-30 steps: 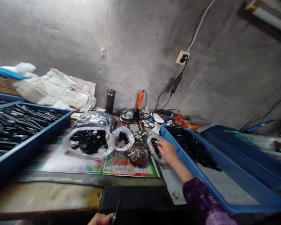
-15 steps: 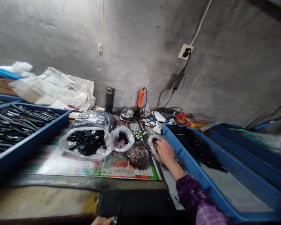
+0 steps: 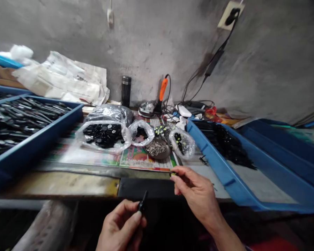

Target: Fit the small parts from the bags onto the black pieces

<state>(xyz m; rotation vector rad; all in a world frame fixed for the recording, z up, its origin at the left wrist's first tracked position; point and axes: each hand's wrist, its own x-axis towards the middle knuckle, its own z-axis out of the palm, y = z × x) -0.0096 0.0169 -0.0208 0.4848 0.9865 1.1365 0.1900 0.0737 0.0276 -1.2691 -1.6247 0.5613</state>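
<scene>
My left hand (image 3: 121, 223) sits low in the middle of the view, shut on a small black plastic piece (image 3: 142, 202). My right hand (image 3: 199, 191) pinches a tiny dark piece with a yellow-green mark (image 3: 173, 173) between thumb and fingers, above the bench edge. Closest to that hand lies a clear plastic bag of black and yellow-green pieces (image 3: 181, 143). To its left are a brown dish of small metal pins (image 3: 155, 148) and clear bags of black parts (image 3: 104, 135).
A blue tray of black strips (image 3: 222, 143) stands right of the bags, and another holds black pieces at left (image 3: 49, 120). Further blue trays (image 3: 285, 150) lie at far right. An orange-handled tool (image 3: 162, 90), a dark flask (image 3: 126, 91), cables and papers (image 3: 68, 80) line the wall.
My right hand has come out of the clear bag toward me, now pinching a small piece. My left hand has risen further into view with its black piece. The view has tilted slightly.
</scene>
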